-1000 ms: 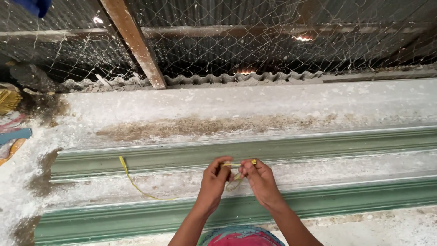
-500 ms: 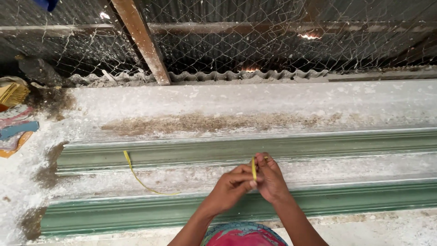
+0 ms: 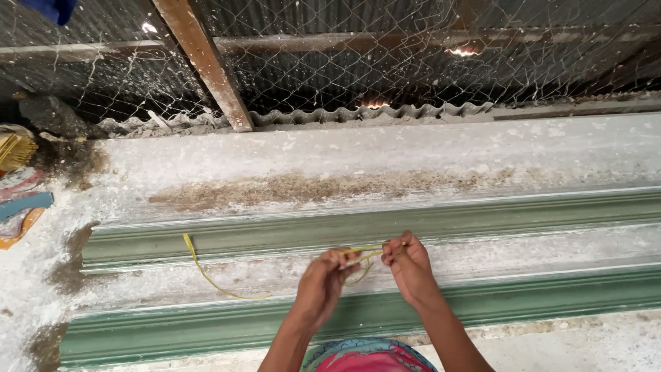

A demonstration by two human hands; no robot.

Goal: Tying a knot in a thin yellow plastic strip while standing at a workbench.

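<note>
A thin yellow cord [image 3: 365, 256] is pinched between the two hands, and each grip is closed on it. The left hand [image 3: 323, 286] holds it with thumb and fingertips near a small loop, and the right hand [image 3: 411, 269] holds the other part just beside, so a short piece is stretched between them (the exact form of the loop cannot be told). From the left hand the cord is led away to the left, across the pale dusty surface, and its free end [image 3: 187, 240] is laid against the upper green moulding [image 3: 482, 219]. A second green moulding [image 3: 537, 296] is seen below the hands, parallel to the first. Behind them a white dusty slab [image 3: 385, 155] with a brown stain is placed, then corrugated sheet [image 3: 358, 114], wire mesh [image 3: 385, 55] and a slanted wooden post [image 3: 206, 58]
</note>
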